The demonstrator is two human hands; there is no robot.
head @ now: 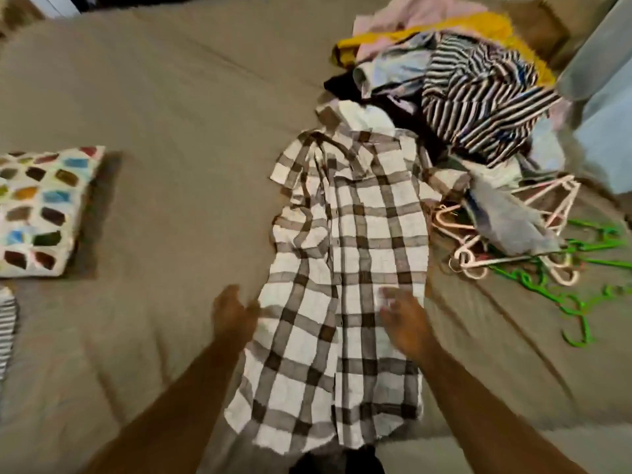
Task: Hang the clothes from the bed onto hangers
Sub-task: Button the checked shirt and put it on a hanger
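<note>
The left hand [234,314] and right hand [405,325] are flat and loose, holding nothing, at the near part of the checked shirt [349,241]. The shirt lies spread on the bed [171,114]. It looks like the smoothing step. Next, I think, a hand must pick a pink hanger [468,260] just right of the shirt. The clothes pile [478,94] sits far right.

I see a white shirt [345,254] checked in grey-brown on a tan bedspread [171,97]; beyond it, a black-and-white striped top [478,97], a yellow garment [478,23], pale pink hangers [554,196] and green hangers [578,323]; at left, a white cushion [41,210] patterned with multicoloured patches.
</note>
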